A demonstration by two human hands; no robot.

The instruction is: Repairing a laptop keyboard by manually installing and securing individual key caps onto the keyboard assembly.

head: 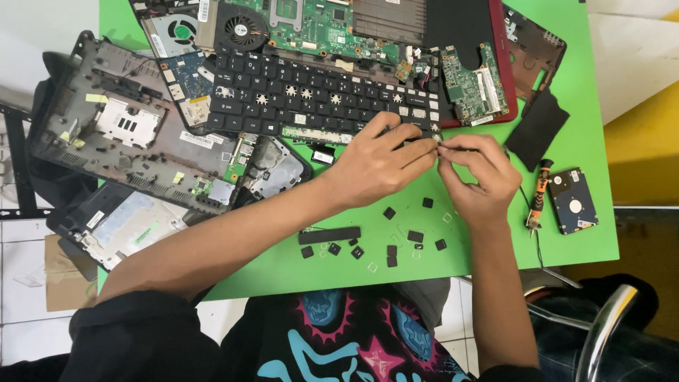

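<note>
My hands meet at the lower right corner of the keyboard [322, 95], which lies tilted across the opened laptop [396, 42] at the far side of the green table [587, 127]. My left hand [375, 166] rests over the keyboard's edge, its fingers curled, and my right hand [477, 177] pinches something tiny against them at the fingertips; what it is I cannot tell. I judge I am pulling key caps off: several sockets in the keyboard already show bare, and loose caps [389, 244] lie scattered on the table near my wrists, with a long black bar [329, 235] beside them. The next move calls for a light, steady lift so the small clip underneath does not snap. A screwdriver [537, 201] and a hard drive [573, 200] lie to my right, a stripped grey chassis [120, 120] to my left. White floor tiles show beyond the table.
</note>
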